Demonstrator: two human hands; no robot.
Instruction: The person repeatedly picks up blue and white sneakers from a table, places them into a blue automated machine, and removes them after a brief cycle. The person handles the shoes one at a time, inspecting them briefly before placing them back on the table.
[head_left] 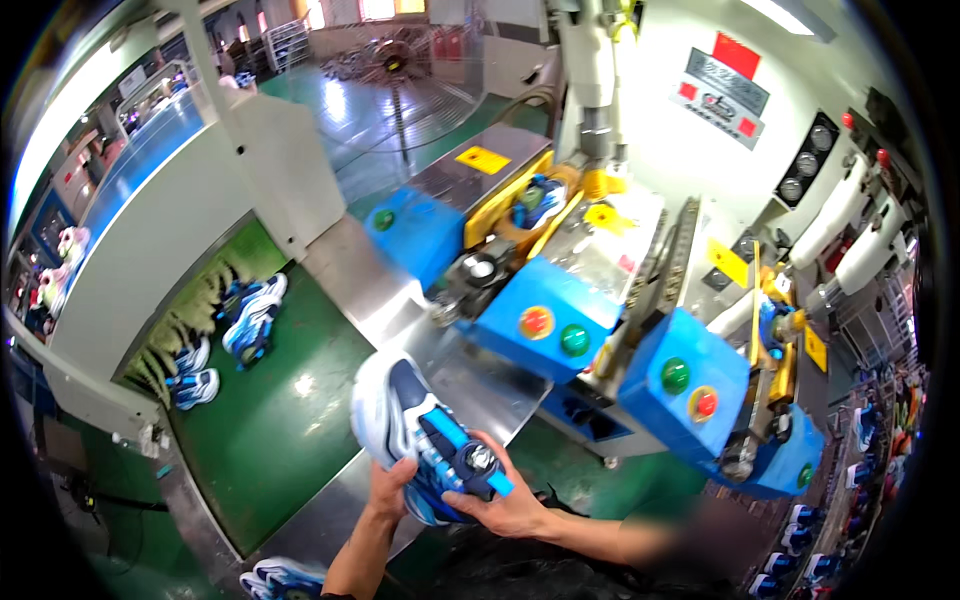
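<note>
Between my two hands is a blue and white sneaker point(402, 415), tilted, its thick pale sole toward the left and a round dark-and-silver piece with bright blue straps on its upper. My left hand point(391, 487) grips the sole side from below. My right hand point(507, 503) wraps the other side, thumb and fingers around the part by the round piece. Beyond the sneaker stands a pressing machine with blue control boxes point(500, 330). Another shoe point(541, 203) sits in its far yellow-edged station.
Left, several sneakers point(250, 320) lie on a green surface point(300, 400) beside a bristled opening in a grey housing point(190, 210). More shoes point(285, 578) are at the lower left edge. A shoe rack point(860, 480) stands right; a large fan point(395, 65) is behind.
</note>
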